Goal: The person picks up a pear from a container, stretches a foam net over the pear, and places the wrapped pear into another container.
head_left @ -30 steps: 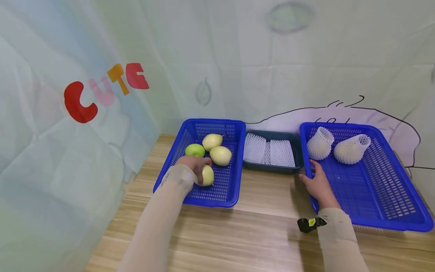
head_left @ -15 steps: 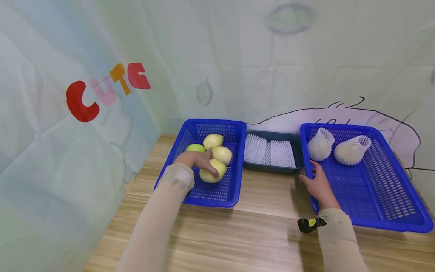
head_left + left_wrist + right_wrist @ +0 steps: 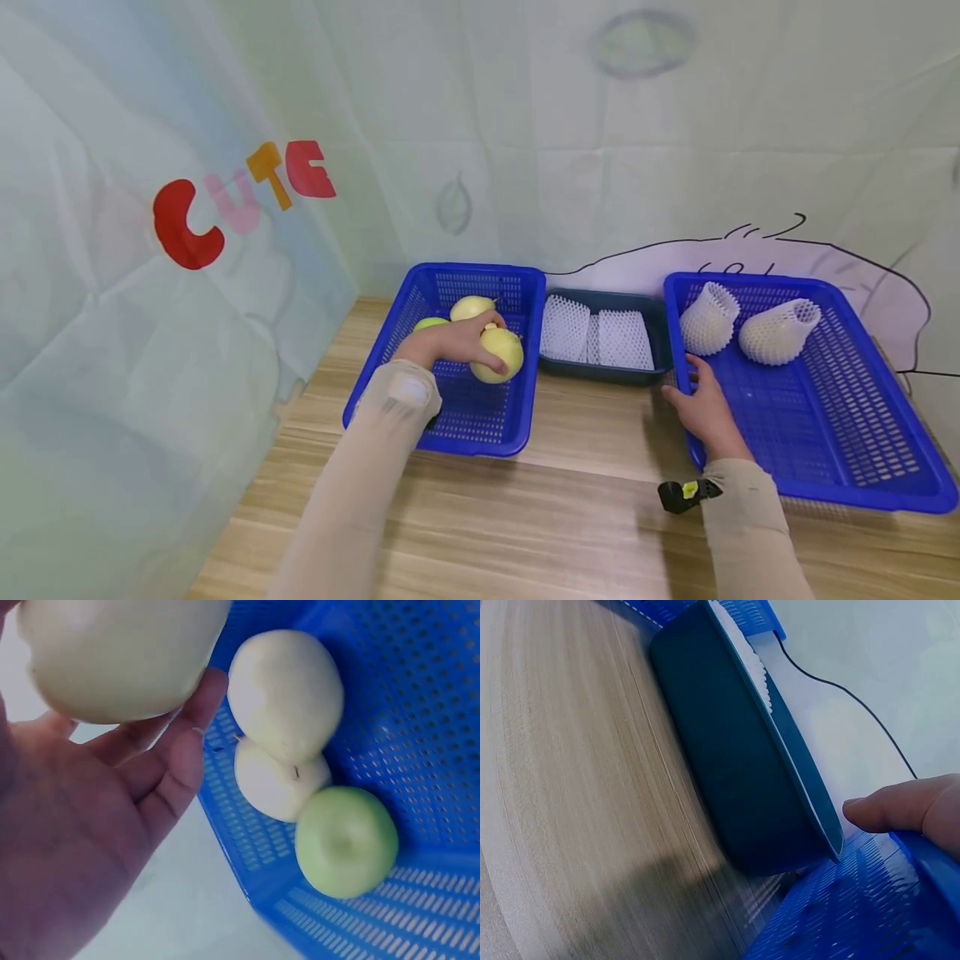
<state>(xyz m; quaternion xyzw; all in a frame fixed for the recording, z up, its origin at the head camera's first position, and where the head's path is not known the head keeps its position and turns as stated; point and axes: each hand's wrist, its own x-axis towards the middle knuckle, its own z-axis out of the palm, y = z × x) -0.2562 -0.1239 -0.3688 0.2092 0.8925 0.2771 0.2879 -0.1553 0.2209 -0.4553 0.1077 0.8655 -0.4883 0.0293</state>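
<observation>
My left hand (image 3: 453,340) grips a pale yellow pear (image 3: 501,356) above the left blue basket (image 3: 523,417). Up close in the left wrist view, this pear (image 3: 124,656) sits between the thumb side and the fingers (image 3: 176,769). Inside the basket lie two more pears, one of them the upper pear (image 3: 285,694), and a green apple (image 3: 346,841). My right hand (image 3: 705,408) rests on the left rim of the right blue basket (image 3: 817,487), its thumb pointing outward. Two fruits in white foam nets (image 3: 708,321) stand at that basket's back.
Between the baskets stands a dark green tray (image 3: 600,375) with flat white foam net sleeves (image 3: 626,339). All sit on a wood-grain table (image 3: 540,517). A printed cloth (image 3: 487,125) hangs behind and along the left.
My left hand has lifted the pear from the basket's front and carried it up and to the right. The right hand stays at the basket rim.
</observation>
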